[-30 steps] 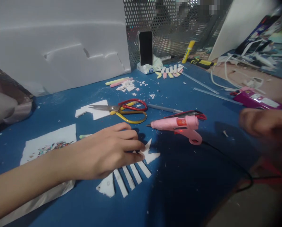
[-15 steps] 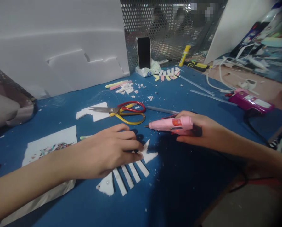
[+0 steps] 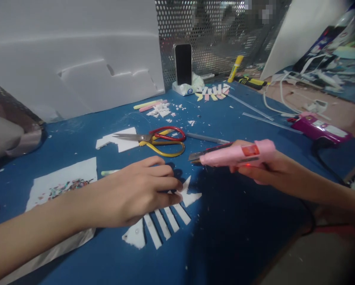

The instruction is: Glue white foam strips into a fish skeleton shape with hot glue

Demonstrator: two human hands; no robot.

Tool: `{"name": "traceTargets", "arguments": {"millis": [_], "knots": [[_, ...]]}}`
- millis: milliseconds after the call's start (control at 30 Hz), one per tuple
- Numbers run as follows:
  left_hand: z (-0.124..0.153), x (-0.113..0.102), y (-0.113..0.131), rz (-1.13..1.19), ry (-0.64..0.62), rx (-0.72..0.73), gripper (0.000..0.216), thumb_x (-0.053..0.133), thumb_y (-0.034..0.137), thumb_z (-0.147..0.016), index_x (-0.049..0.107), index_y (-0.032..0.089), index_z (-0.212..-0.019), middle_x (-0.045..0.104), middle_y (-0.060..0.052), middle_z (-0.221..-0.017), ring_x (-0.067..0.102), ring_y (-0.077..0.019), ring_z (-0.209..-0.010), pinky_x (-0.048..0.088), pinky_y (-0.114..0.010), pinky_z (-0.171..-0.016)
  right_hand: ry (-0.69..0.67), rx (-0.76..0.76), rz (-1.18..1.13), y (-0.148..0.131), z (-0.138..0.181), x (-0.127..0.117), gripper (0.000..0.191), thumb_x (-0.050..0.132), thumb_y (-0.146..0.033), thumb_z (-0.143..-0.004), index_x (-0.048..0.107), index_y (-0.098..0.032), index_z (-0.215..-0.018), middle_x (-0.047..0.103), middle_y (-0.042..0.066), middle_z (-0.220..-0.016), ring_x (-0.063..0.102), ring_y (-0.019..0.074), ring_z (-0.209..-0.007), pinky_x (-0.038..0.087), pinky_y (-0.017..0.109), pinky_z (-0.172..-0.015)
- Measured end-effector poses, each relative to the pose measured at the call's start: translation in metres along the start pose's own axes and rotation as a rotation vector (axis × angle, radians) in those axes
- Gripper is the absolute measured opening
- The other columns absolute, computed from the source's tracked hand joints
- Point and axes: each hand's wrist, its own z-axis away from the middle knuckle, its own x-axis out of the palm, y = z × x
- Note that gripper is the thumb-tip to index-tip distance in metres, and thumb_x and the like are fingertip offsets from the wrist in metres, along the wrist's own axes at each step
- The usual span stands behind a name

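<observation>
My right hand (image 3: 266, 166) grips a pink hot glue gun (image 3: 233, 154), its nozzle pointing left and a red light glowing on its side. Under my left hand (image 3: 144, 186) lies a white fish-skeleton cutout (image 3: 170, 219) with small round beads on its head and strips. The left fingers are curled together and touch the cutout near its tail; whatever they pinch is hidden. Red-and-yellow-handled scissors (image 3: 165, 141) rest above that hand, over a white offcut (image 3: 126, 146). A utility knife (image 3: 198, 155) lies partly behind the glue gun.
At left, colourful sequins (image 3: 70, 188) lie on a white sheet (image 3: 90, 164). White scraps (image 3: 159, 110) sit by yellow and pink sticks. A phone (image 3: 183, 63) stands at the back beside another colourful skeleton-shaped piece (image 3: 214, 93). Clear glue sticks (image 3: 269, 122) and a purple device (image 3: 323, 128) are at right.
My right hand has drawn the glue gun to the right, away from the scissors, uncovering the utility knife's blade. My left hand stays at the cutout's tail.
</observation>
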Motion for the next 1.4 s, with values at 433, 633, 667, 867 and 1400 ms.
{"name": "traceTargets", "arguments": {"millis": [433, 633, 667, 867, 1400], "knots": [[0.004, 0.0, -0.001, -0.004, -0.039, -0.015, 0.038, 0.036, 0.011, -0.093, 0.057, 0.022, -0.124, 0.059, -0.007, -0.125, 0.053, -0.0252, -0.102, 0.035, -0.044, -0.09, -0.078, -0.09, 0.182, -0.023, 0.011, 0.006, 0.041, 0.05, -0.045, -0.094, 0.058, -0.023, -0.128, 0.068, 0.006, -0.114, 0.068, 0.0169, -0.091, 0.057, 0.021, -0.074], [0.002, 0.0, -0.002, -0.005, -0.052, -0.015, 0.039, 0.037, 0.011, -0.092, 0.057, 0.022, -0.124, 0.06, -0.007, -0.124, 0.052, -0.026, -0.102, 0.035, -0.045, -0.091, -0.066, -0.11, 0.215, -0.026, 0.006, 0.009, 0.045, 0.05, -0.048, -0.094, 0.055, -0.023, -0.131, 0.068, 0.006, -0.115, 0.068, 0.0176, -0.095, 0.057, 0.022, -0.079], [0.002, 0.0, -0.002, -0.004, -0.047, -0.014, 0.039, 0.036, 0.011, -0.093, 0.057, 0.022, -0.124, 0.06, -0.007, -0.124, 0.052, -0.0257, -0.102, 0.035, -0.045, -0.091, -0.068, -0.102, 0.209, -0.026, 0.006, 0.01, 0.044, 0.049, -0.047, -0.095, 0.056, -0.023, -0.131, 0.068, 0.006, -0.115, 0.067, 0.017, -0.096, 0.056, 0.021, -0.08], [0.003, 0.0, -0.001, -0.007, -0.028, -0.016, 0.037, 0.038, 0.012, -0.094, 0.058, 0.023, -0.122, 0.061, -0.007, -0.123, 0.054, -0.0244, -0.102, 0.036, -0.043, -0.092, -0.102, -0.075, 0.164, -0.026, 0.003, 0.012, 0.043, 0.051, -0.047, -0.094, 0.057, -0.024, -0.13, 0.067, 0.005, -0.116, 0.067, 0.0175, -0.096, 0.055, 0.022, -0.081], [0.002, 0.0, -0.002, -0.005, -0.041, -0.01, 0.038, 0.036, 0.011, -0.093, 0.057, 0.021, -0.123, 0.06, -0.008, -0.123, 0.052, -0.0251, -0.1, 0.035, -0.045, -0.089, -0.035, -0.133, 0.256, -0.032, 0.002, 0.011, 0.042, 0.044, -0.053, -0.095, 0.066, -0.02, -0.109, 0.071, 0.006, -0.103, 0.069, 0.0157, -0.086, 0.056, 0.02, -0.073]]}}
